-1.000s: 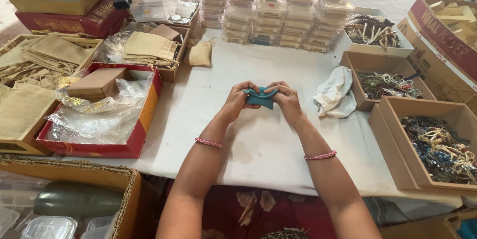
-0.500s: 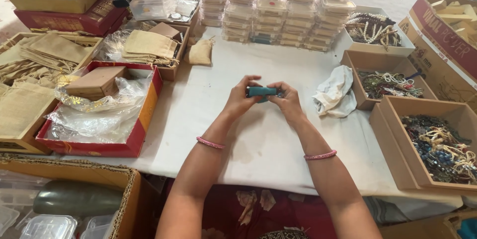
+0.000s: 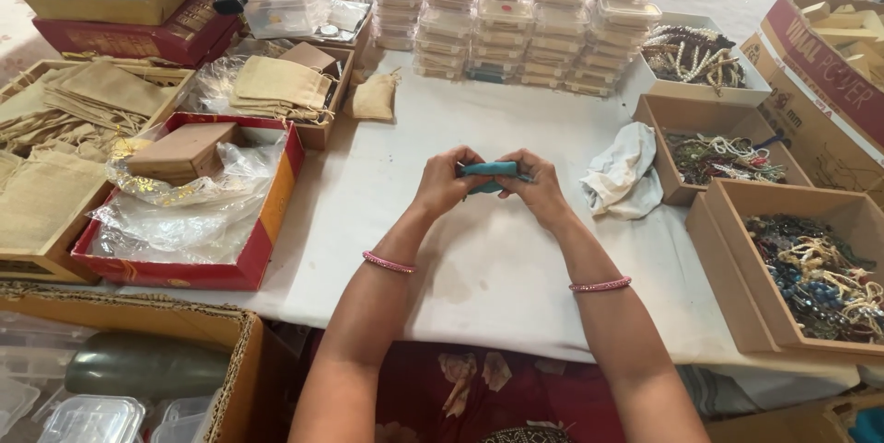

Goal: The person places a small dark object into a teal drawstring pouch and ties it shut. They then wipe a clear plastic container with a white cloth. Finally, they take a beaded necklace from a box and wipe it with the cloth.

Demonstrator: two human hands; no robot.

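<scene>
Centrally, both hands' fingers (image 3: 451, 167) pinching teal pouch (image 3: 488, 169), bare white tablecloth (image 3: 497, 259) around, boxes flanking

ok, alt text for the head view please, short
Two bare hands, left hand and right hand, pinch a small teal pouch between them above a white-covered table. Stacked clear lidded containers stand at the far edge, cardboard trays of beaded jewellery sit to the right, and burlap pouches lie in boxes to the left.

Both hands (image 3: 491, 183) pinch a teal pouch (image 3: 488, 169) above the white table (image 3: 497, 268).
</scene>
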